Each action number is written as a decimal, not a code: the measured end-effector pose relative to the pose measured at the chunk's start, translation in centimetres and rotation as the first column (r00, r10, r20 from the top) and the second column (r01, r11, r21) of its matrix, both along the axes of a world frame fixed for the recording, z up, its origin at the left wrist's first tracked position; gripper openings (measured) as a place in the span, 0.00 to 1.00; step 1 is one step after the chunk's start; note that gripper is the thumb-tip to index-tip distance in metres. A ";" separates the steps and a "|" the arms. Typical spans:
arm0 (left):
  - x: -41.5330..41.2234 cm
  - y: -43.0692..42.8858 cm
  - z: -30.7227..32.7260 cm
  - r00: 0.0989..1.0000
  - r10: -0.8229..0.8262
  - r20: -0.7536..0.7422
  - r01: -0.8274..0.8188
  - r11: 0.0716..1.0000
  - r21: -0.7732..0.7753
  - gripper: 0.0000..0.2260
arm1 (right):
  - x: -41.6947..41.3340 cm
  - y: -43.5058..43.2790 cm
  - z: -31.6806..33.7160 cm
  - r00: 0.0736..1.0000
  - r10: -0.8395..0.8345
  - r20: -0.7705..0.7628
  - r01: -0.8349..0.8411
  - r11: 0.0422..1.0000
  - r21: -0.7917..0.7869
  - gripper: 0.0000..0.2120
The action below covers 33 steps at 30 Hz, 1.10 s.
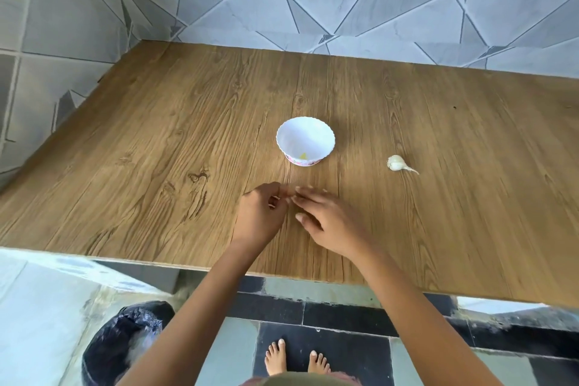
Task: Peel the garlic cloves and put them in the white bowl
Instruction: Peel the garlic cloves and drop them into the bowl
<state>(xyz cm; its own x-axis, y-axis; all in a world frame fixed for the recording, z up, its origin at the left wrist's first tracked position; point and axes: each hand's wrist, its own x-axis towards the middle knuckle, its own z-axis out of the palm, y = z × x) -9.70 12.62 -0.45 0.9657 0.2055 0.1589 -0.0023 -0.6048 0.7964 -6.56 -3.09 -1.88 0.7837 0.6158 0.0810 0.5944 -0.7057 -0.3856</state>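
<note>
Wood-grain counter [156, 150]: left hand [260, 216] grip curled at right hand's [332, 226] fingertips; contents blurred, cannot tell. Right grip released, fingers straight. White bowl [283, 135] just beyond both grips; garlic bulb [396, 163] far right of them.

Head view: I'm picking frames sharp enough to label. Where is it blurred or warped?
In the head view the left hand and right hand are motion-blurred, fingertips most; the white bowl and garlic bulb are crisp; the wide-angle lens bows the table edges; light is soft.
</note>
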 end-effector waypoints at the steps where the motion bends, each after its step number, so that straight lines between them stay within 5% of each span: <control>1: -0.1 0.0 -0.1 1.000 0.009 -0.006 -0.009 1.000 -0.005 0.07 | -0.2 -0.6 -0.1 1.000 0.017 0.016 -0.017 1.000 -0.015 0.19; 7: -0.4 -0.9 -0.3 1.000 0.017 -0.025 -0.017 1.000 -0.021 0.07 | -2.3 -4.9 0.0 0.997 -0.049 -0.068 0.055 0.994 0.094 0.27; 11: -0.1 -1.8 -0.1 1.000 0.013 -0.020 -0.014 0.999 -0.044 0.07 | -3.1 -5.4 0.6 0.968 -0.241 -0.065 0.236 0.969 -0.079 0.35; 13: 0.0 -2.0 0.0 1.000 0.006 -0.025 -0.007 0.999 -0.043 0.07 | -3.8 -4.3 0.5 0.965 -0.258 -0.057 0.246 0.956 -0.162 0.32; 17: -0.2 -2.2 0.1 1.000 0.006 -0.023 -0.007 0.999 -0.050 0.07 | -4.7 -1.9 -0.6 0.963 -0.268 0.024 0.268 0.963 -0.036 0.22; 33: -1.4 -0.8 0.0 0.996 0.050 -0.079 -0.059 0.991 -0.123 0.08 | -4.1 -1.6 -1.6 0.989 -0.022 0.146 -0.002 0.988 0.157 0.18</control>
